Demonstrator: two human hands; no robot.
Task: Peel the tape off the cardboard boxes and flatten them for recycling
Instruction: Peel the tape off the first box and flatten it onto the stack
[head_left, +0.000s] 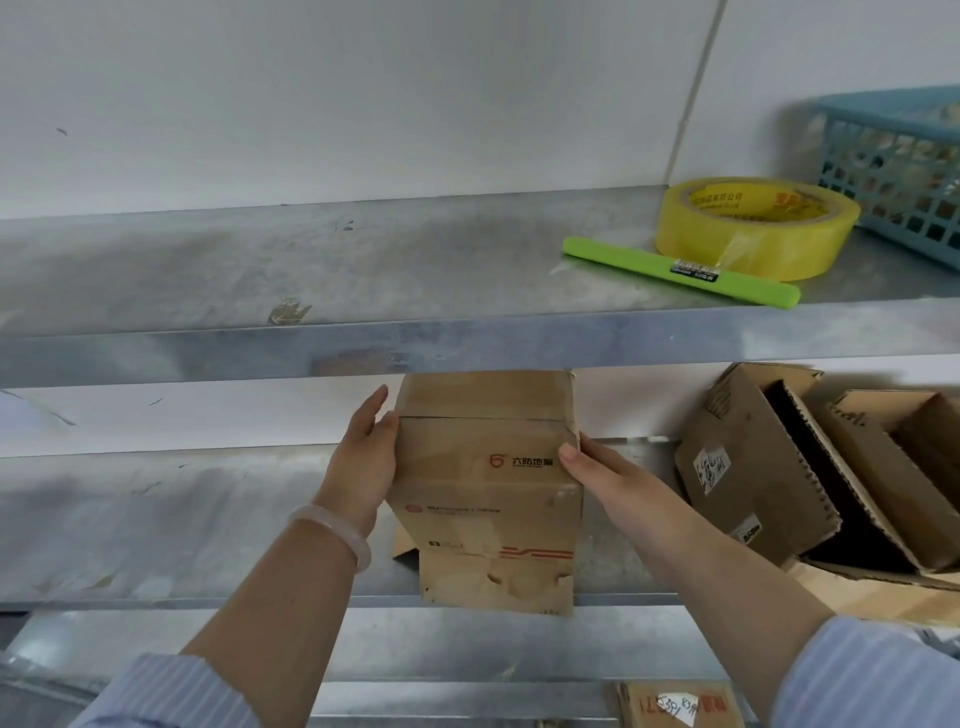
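A small brown cardboard box (483, 467) with red and black print stands on the middle metal shelf (182, 525), its loose bottom flap hanging over the shelf's front edge. My left hand (363, 462) lies flat against the box's left side, fingers straight. On the right side, my right hand (608, 478) presses with its thumb on the front corner. The box's top reaches up behind the upper shelf's front lip.
On the upper shelf (260, 270) lie a yellow tape roll (753, 228), a green utility knife (680, 273) and a blue mesh basket (898, 166). Opened cardboard boxes (779, 467) lean at the right of the middle shelf. Another labelled box (675, 706) sits below.
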